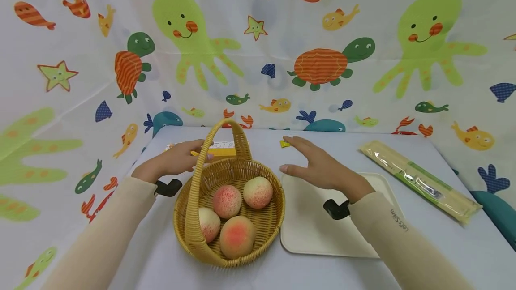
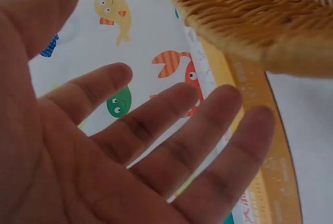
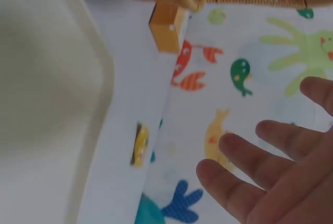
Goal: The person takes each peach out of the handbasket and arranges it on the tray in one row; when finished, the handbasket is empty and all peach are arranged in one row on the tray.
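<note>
A wicker basket (image 1: 278,223) with a tall arched handle stands in the middle of the table and holds several peaches (image 1: 237,237). My left hand (image 1: 179,158) hovers at the basket's upper left, its fingers spread, straight and holding nothing in the left wrist view. Behind the basket lies a long yellow-orange box (image 1: 221,151), partly hidden by the handle and the hand. My right hand (image 1: 318,162) is held above the far edge of a cream tray (image 1: 334,236), fingers extended with nothing in them. Just beyond its fingertips sits a small yellow packet (image 1: 285,143).
A long clear-wrapped package (image 1: 419,180) with a green band lies slantwise at the table's right side. Behind the table (image 1: 322,272) hangs a white curtain (image 1: 274,17) printed with sea animals. The basket's handle (image 1: 196,182) rises high between the hands.
</note>
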`<state>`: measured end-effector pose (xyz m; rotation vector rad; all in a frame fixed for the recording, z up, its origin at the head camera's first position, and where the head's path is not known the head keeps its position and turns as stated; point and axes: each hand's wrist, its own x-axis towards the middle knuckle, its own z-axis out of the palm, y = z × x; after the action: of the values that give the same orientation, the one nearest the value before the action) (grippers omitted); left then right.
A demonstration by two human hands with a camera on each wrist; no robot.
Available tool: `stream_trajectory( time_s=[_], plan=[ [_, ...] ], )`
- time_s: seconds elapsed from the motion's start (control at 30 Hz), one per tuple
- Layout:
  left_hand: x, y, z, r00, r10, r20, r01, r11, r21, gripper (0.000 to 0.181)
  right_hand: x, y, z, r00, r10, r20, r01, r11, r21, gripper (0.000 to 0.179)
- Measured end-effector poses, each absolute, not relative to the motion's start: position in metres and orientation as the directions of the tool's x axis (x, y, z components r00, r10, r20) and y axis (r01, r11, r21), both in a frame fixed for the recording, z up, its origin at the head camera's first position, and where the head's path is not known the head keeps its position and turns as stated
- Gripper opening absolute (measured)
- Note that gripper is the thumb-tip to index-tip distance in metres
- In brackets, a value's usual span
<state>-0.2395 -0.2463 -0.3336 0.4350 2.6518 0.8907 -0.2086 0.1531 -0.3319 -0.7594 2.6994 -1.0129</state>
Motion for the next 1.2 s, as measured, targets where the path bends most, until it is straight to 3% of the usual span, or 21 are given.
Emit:
stream_trajectory(
  time_s=[0.23,0.53,0.83,1.2],
  plan=[
    [-0.229,-0.249,-0.343,-0.895,0.354,-0.272,0.096,0.748,0.657,0.064,-0.182,0.122,-0.336,-0.772,-0.633,0.057,-0.456,0.489,-0.743,0.079],
    [-0.225,-0.253,-0.351,-0.887,0.373,-0.272,0.099,0.730,0.676,0.053,-0.159,0.096,-0.350,-0.652,-0.758,0.008,-0.425,0.356,-0.832,0.075],
    [-0.221,-0.256,-0.354,-0.872,0.398,-0.285,0.087,0.698,0.711,0.044,-0.154,0.076,-0.367,-0.540,-0.841,-0.003,-0.484,0.314,-0.817,0.065],
    [-0.216,-0.261,-0.357,-0.842,0.424,-0.334,0.036,0.661,0.750,0.040,-0.155,0.061,-0.373,-0.498,-0.866,-0.044,-0.565,0.363,-0.741,0.059]
  ],
)
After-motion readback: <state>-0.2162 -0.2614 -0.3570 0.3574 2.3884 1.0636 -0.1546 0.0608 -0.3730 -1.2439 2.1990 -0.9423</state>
